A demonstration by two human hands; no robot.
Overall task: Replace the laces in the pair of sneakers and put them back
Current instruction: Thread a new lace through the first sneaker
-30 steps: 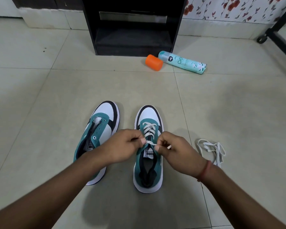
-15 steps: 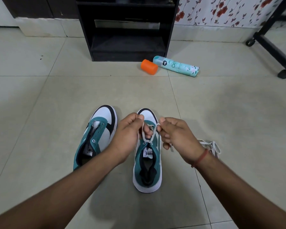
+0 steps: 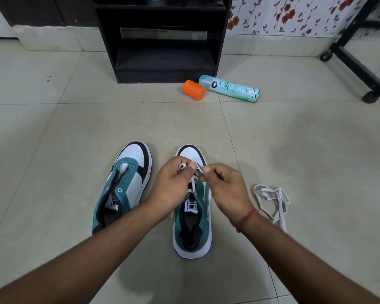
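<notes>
Tiled floor [image 3: 53, 132], lower centre: left hand [image 3: 173, 187] and right hand [image 3: 226, 185] each pinch a lace [image 3: 192, 183] end over the right sneaker [image 3: 193, 218]; best drawn evenly before knotting.

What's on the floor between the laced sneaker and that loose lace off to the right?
Nothing lies there: in the head view, bare tile separates the laced sneaker from the loose lace. Only the right hand and wrist hang above that stretch.
</notes>
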